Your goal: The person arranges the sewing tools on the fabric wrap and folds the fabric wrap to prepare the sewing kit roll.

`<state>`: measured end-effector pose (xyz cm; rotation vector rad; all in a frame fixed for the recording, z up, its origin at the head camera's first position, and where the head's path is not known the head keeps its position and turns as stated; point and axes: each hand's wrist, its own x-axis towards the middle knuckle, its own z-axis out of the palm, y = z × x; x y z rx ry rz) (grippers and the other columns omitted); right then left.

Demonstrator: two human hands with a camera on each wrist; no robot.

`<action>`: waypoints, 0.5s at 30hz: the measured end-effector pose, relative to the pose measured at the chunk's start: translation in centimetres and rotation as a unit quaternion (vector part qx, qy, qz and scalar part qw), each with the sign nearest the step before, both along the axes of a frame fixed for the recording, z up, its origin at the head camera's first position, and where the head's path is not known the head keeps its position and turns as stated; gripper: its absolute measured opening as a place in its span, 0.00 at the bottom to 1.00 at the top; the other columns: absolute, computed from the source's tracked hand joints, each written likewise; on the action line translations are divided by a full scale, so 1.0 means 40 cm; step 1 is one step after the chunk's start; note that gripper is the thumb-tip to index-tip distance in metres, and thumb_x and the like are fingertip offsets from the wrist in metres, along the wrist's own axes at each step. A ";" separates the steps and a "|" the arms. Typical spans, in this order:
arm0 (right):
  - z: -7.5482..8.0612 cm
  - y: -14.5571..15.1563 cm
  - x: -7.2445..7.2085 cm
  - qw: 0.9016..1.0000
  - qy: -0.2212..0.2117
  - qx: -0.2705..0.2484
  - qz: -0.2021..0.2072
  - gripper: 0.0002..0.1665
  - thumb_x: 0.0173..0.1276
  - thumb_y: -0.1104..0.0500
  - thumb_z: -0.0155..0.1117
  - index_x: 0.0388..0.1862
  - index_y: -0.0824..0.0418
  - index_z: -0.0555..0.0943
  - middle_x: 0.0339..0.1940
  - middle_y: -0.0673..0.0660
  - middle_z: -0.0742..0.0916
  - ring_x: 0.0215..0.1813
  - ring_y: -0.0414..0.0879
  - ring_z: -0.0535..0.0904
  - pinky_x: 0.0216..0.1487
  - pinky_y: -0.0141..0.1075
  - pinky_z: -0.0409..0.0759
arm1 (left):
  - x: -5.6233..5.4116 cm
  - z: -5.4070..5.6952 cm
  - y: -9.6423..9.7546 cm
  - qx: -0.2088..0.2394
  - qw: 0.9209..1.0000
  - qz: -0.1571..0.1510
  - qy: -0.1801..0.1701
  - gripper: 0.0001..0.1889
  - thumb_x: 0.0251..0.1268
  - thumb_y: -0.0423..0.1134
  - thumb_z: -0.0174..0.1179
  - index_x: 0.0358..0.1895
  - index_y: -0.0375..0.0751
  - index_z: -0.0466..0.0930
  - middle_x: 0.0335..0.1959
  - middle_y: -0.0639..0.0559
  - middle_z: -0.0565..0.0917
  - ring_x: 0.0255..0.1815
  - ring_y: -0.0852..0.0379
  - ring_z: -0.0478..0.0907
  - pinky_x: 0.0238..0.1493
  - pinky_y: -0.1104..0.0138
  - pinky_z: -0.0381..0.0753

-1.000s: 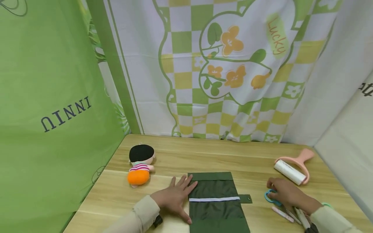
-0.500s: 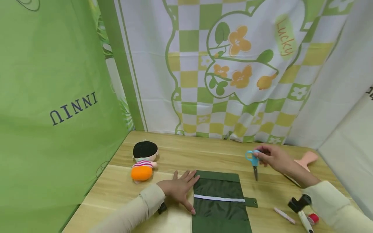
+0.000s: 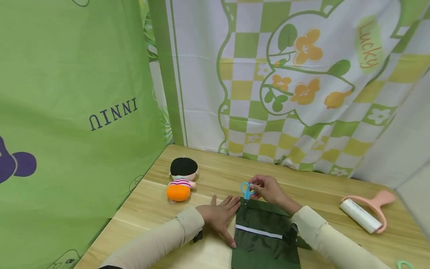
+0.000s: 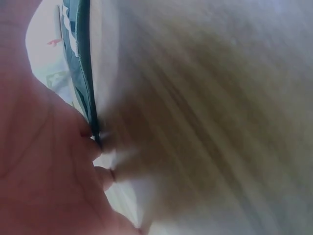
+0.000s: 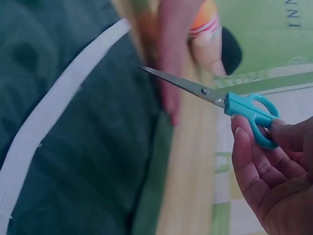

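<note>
My right hand [image 3: 268, 189] pinches the blue handle of a small pair of scissors [image 3: 247, 192] above the top left corner of a dark green fabric pouch [image 3: 262, 257]. In the right wrist view the scissors [image 5: 215, 98] have their blades closed and aimed toward a white elastic strip [image 5: 63, 93] across the pouch. My left hand [image 3: 220, 218] lies with fingers spread on the pouch's left edge, thumb and fingertips touching it. The left wrist view shows that palm [image 4: 44, 142] beside the green edge [image 4: 83, 68].
A doll [image 3: 181, 183] with black hair and orange bottoms lies left on the wooden table [image 3: 151, 209]. A pink-handled lint roller [image 3: 364, 213] lies at the right. A pale green loop [image 3: 404, 264] shows at the bottom right. Printed curtains [image 3: 201, 93] stand behind the table.
My right hand has picked up the scissors from the right side and carried them left over the pouch. The left hand stays on the pouch's edge. The head view has turned right-to-left.
</note>
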<state>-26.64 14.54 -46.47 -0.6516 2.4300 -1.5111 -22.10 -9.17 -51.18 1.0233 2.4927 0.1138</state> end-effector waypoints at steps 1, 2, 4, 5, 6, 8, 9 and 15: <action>-0.010 0.000 -0.003 1.000 -0.011 -0.004 0.000 0.12 0.74 0.68 0.59 0.49 0.77 0.79 0.38 0.72 0.88 0.31 0.58 0.89 0.33 0.48 0.87 | 0.001 -0.001 0.002 0.000 1.000 0.000 0.001 0.70 0.45 0.79 0.64 0.83 0.50 0.31 0.84 0.55 0.28 0.85 0.48 0.28 0.73 0.27 0.36; -0.018 0.000 -0.006 1.000 -0.025 -0.006 0.000 0.12 0.74 0.68 0.59 0.49 0.77 0.79 0.38 0.71 0.88 0.31 0.57 0.89 0.34 0.48 0.87 | 0.003 -0.002 0.003 0.000 1.000 0.001 0.003 0.70 0.45 0.79 0.64 0.83 0.50 0.31 0.84 0.55 0.28 0.85 0.48 0.28 0.73 0.28 0.36; -0.031 0.000 -0.012 0.998 -0.055 -0.015 0.005 0.12 0.73 0.68 0.59 0.50 0.78 0.78 0.37 0.71 0.88 0.31 0.55 0.90 0.34 0.47 0.88 | 0.006 -0.003 0.004 0.001 1.000 0.002 0.007 0.70 0.45 0.79 0.64 0.83 0.50 0.30 0.84 0.55 0.28 0.85 0.48 0.28 0.74 0.29 0.35; -0.036 0.000 -0.015 0.997 -0.070 -0.016 0.009 0.13 0.73 0.68 0.59 0.50 0.79 0.78 0.37 0.70 0.89 0.30 0.53 0.89 0.34 0.46 0.88 | 0.008 -0.003 0.005 0.002 1.000 0.003 0.010 0.71 0.44 0.79 0.64 0.83 0.50 0.30 0.84 0.55 0.28 0.85 0.48 0.28 0.74 0.29 0.35; -0.041 0.000 -0.017 0.996 -0.081 -0.014 0.016 0.13 0.73 0.68 0.59 0.50 0.79 0.78 0.36 0.70 0.89 0.30 0.51 0.89 0.34 0.44 0.88 | 0.009 -0.003 0.006 0.002 1.000 0.004 0.015 0.71 0.44 0.80 0.64 0.83 0.50 0.30 0.84 0.55 0.28 0.85 0.48 0.29 0.74 0.29 0.35; -0.049 0.000 -0.019 0.995 -0.094 -0.004 0.035 0.13 0.73 0.68 0.59 0.48 0.79 0.78 0.35 0.69 0.89 0.29 0.47 0.88 0.32 0.41 0.87 | 0.012 -0.004 0.007 0.004 1.000 0.005 0.025 0.71 0.43 0.80 0.63 0.83 0.50 0.30 0.84 0.54 0.30 0.86 0.48 0.30 0.74 0.29 0.36; -0.054 -0.001 -0.018 0.994 -0.097 0.002 0.044 0.13 0.73 0.68 0.60 0.48 0.79 0.78 0.34 0.69 0.89 0.29 0.45 0.88 0.31 0.40 0.87 | 0.013 -0.004 0.008 0.003 1.000 0.004 0.031 0.71 0.43 0.81 0.63 0.83 0.50 0.30 0.84 0.54 0.31 0.86 0.47 0.31 0.74 0.30 0.37; -0.085 -0.011 0.005 0.993 -0.100 0.015 0.060 0.11 0.72 0.68 0.61 0.44 0.79 0.79 0.31 0.67 0.90 0.29 0.38 0.85 0.32 0.39 0.87 | 0.019 -0.001 0.005 0.002 0.999 0.000 0.042 0.71 0.42 0.82 0.62 0.83 0.47 0.34 0.85 0.51 0.34 0.86 0.45 0.32 0.74 0.29 0.39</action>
